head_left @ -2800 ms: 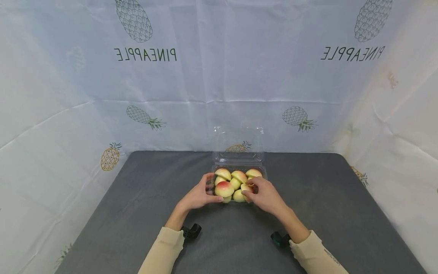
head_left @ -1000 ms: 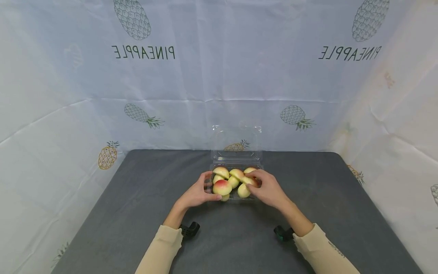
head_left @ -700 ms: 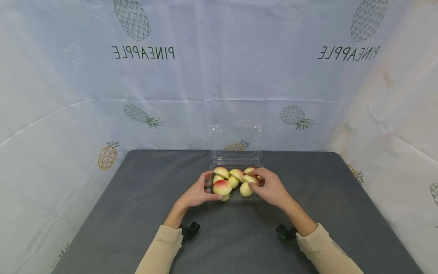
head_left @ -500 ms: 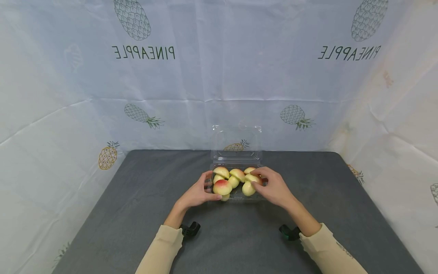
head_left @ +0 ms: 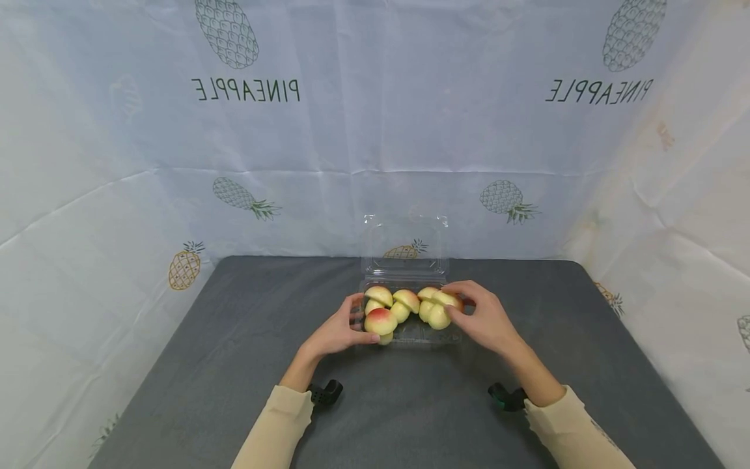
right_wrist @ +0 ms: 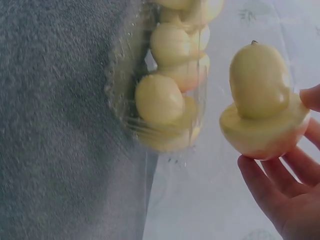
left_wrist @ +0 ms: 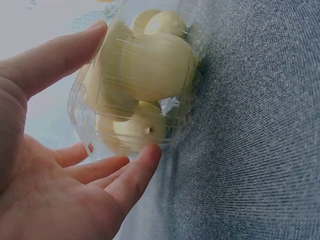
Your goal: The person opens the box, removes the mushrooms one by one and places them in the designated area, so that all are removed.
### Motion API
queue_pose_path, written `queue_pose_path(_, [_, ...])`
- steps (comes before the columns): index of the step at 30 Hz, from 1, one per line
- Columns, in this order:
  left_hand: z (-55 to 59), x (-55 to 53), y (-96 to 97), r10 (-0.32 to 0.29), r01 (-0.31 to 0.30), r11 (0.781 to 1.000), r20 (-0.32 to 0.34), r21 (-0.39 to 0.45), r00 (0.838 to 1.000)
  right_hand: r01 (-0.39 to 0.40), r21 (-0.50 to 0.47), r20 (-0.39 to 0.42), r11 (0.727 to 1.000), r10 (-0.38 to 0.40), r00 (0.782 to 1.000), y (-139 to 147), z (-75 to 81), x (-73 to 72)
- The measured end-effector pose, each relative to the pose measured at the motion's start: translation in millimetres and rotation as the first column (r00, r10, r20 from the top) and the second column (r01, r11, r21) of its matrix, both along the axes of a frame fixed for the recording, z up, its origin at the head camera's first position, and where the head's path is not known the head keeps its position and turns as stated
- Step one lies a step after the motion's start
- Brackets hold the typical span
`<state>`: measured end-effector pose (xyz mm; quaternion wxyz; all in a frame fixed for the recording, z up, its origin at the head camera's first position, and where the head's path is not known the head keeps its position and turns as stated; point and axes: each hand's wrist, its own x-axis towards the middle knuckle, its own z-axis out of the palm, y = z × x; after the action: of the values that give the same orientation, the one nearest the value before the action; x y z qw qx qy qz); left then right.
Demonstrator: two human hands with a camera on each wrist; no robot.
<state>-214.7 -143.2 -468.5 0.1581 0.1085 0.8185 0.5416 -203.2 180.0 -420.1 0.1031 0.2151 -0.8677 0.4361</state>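
My right hand (head_left: 489, 319) pinches the red-tinged cap of a yellow mushroom (right_wrist: 258, 82), probably artificial, with thumb and fingertips. Its rounded stem (head_left: 438, 318) points toward the left and front in the head view. In the right wrist view it stands apart from the clear plastic clamshell box (head_left: 418, 337). My left hand (head_left: 338, 331) holds the box's left end, thumb at the front rim and fingers along the side. Several similar mushrooms lie inside: one with a red cap (head_left: 381, 321) at front left, others (head_left: 405, 301) along the back.
The hinged clear lid (head_left: 405, 228) stands raised behind the box. A dark grey cloth (head_left: 404, 404) covers the table. White fabric (head_left: 375, 130) printed with pineapples hangs behind and at both sides. Each wrist wears a black camera mount (head_left: 329, 393).
My right hand has taken a mushroom from the front right of the box and moved it rightward, over the box's right end. My left hand keeps its place on the box.
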Motion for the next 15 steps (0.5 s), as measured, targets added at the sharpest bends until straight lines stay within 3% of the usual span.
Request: queue_pose_path(15, [-1.0, 0.2, 0.8, 0.005, -0.005, 1.000, 0.005, 0.005, 1.000, 0.045, -0.013, -0.074, 0.999, -0.046, 0.996, 24, 5.9, -3.7])
